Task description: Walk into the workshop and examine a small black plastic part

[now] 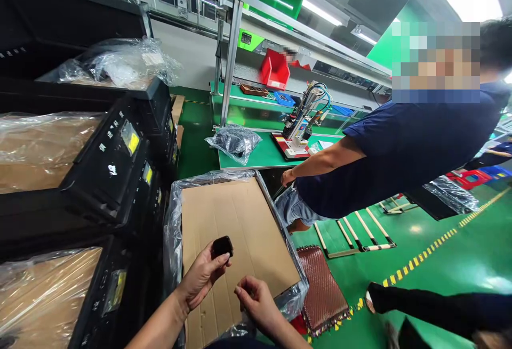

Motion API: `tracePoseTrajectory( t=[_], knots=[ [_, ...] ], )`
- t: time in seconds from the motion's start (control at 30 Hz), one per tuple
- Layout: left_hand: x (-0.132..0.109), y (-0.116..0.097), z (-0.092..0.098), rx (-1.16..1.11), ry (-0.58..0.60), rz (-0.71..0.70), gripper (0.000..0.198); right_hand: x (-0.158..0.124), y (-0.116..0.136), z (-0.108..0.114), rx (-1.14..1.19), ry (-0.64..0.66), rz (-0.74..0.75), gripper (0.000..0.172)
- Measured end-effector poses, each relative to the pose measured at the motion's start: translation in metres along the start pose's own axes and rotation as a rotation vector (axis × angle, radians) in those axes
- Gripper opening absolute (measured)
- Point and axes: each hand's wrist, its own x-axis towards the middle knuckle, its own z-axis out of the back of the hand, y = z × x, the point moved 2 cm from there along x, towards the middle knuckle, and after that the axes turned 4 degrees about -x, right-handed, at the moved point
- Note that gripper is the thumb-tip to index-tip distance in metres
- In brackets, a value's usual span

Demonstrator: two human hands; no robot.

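Note:
My left hand (202, 279) is raised over a brown cardboard sheet (236, 232) and pinches a small black part (222, 246) between thumb and fingers. My right hand (255, 300) is just to its right, fingers curled closed; what they hold, if anything, is hidden. The cardboard lies in a crate lined with clear plastic (173, 226).
Stacked black crates (116, 162) with plastic-wrapped cardboard fill the left. A person in a dark blue shirt (400, 152) stands at the right, one hand near a green workbench (260, 154) with a bagged item and a machine. A brown mat (322, 293) lies on the green floor.

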Motion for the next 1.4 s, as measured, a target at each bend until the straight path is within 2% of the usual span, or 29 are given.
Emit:
tracePoseTrajectory(
  t=[0.37,0.53,0.83,0.93,1.23,1.4],
  knots=[
    [-0.004,0.003,0.006,-0.021,0.006,0.003,0.061,-0.004,-0.004,-0.011,-0.085,0.053,-0.003,0.043],
    [-0.004,0.004,0.008,-0.059,-0.028,0.025,0.068,-0.006,-0.004,-0.012,-0.122,0.054,0.025,0.035],
    [-0.003,0.009,0.012,-0.082,-0.045,0.057,0.068,-0.01,0.003,-0.015,-0.134,0.055,0.001,0.034],
    [-0.001,0.011,0.013,-0.089,-0.048,0.06,0.062,-0.01,-0.001,-0.015,-0.139,0.052,-0.005,0.033],
    [-0.001,0.008,0.012,-0.249,-0.121,0.064,0.026,-0.01,-0.011,-0.017,-0.175,0.038,0.01,0.03],
    [-0.003,0.009,0.013,-0.269,-0.16,0.081,0.021,-0.009,-0.014,-0.018,-0.194,0.042,0.022,0.026]
  ],
)
